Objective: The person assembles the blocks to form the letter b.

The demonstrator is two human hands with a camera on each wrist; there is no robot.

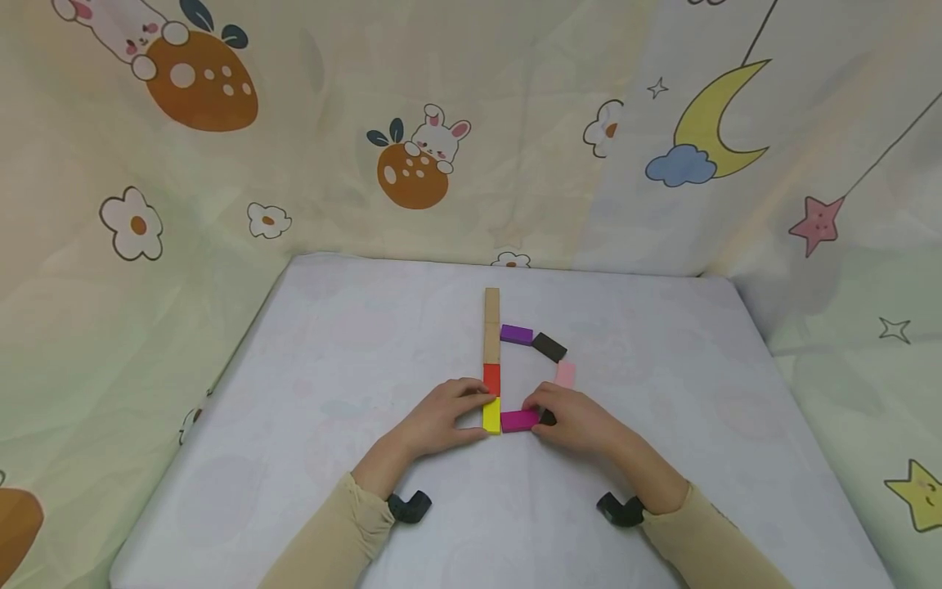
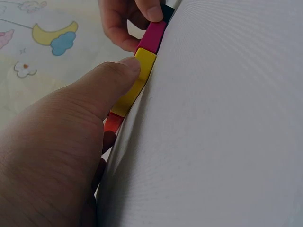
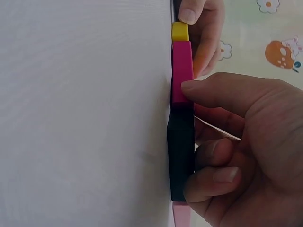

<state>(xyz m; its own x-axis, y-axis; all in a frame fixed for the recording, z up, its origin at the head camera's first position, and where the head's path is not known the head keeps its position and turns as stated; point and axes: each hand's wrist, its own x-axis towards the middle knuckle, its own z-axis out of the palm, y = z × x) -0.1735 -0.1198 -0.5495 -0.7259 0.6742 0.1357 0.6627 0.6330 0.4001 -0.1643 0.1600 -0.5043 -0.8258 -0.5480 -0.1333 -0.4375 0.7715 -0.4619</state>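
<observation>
On the table, a straight column is made of plain wooden blocks [image 1: 491, 339], a red block [image 1: 491, 379] and a yellow block [image 1: 491, 417]. My left hand [image 1: 437, 419] pinches the yellow block lengthwise, its thumb on the near end and a finger by the red block. A magenta block [image 1: 518, 421] lies crosswise, its left end against the yellow one. With thumb and fingertips my right hand [image 1: 581, 419] pinches the magenta block near its right end. Beside that end, a dark block [image 3: 181, 161] lies partly under the right hand's curled fingers, and a pink block [image 1: 565, 375] follows it.
A purple block [image 1: 517, 334] and a black block [image 1: 549, 347] curve from the column toward the pink one. The white-covered table [image 1: 331, 343] meets patterned cloth walls [image 1: 515, 164] at the back and sides. Dark wrist devices [image 1: 410, 507] sit at both cuffs.
</observation>
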